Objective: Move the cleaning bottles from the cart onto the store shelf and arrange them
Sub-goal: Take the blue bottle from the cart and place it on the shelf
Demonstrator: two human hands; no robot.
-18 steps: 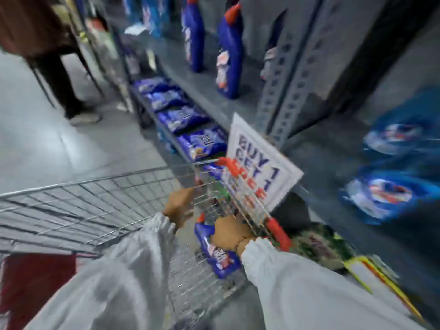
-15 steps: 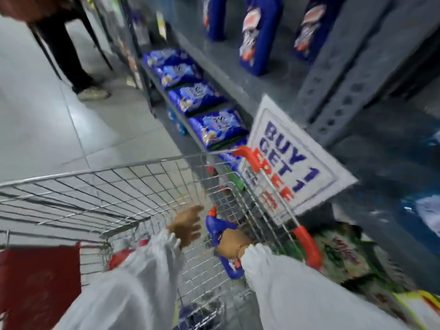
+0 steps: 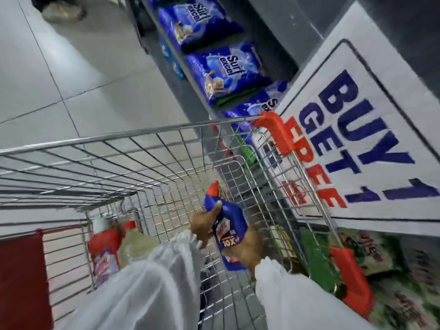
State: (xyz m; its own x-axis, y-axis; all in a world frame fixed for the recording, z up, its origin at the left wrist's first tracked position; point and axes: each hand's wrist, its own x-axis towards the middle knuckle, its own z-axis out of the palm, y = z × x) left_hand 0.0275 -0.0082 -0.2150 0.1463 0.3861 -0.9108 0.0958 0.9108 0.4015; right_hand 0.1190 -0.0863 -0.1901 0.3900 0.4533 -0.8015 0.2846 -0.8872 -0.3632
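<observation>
1. A person in white sleeves reached into a wire cart (image 3: 147, 163) parked against a store shelf (image 3: 262, 25), both hands closed around one blue bottle (image 3: 229, 234) with a red cap.
2. The left hand (image 3: 202, 222) wrapped the bottle's neck and shoulder from 9 o'clock, thumb laid over the front; the right hand (image 3: 250, 248) clasped the lower body from 3 o'clock.
3. The bottle stood near the cart's right wall, cap toward 12 o'clock; whether it sat on the cart floor or hung clear could not be told.
4. A red bottle (image 3: 106, 248) lay in the cart at 9 o'clock, well apart, apparently next in line.
5. A "BUY 1 GET 1 FREE" sign (image 3: 371, 129) leaned over the cart's rim at 2 o'clock, with blue packs (image 3: 226, 70) on the shelf level beyond.
6. Done well, the lift would likely go straight up, cap first, clearing the wire rim and red corner guard (image 3: 276, 132), then swing past the sign rather than under it.
7. The two-handed hold looked secure; the lower hand probably should carry the weight.
</observation>
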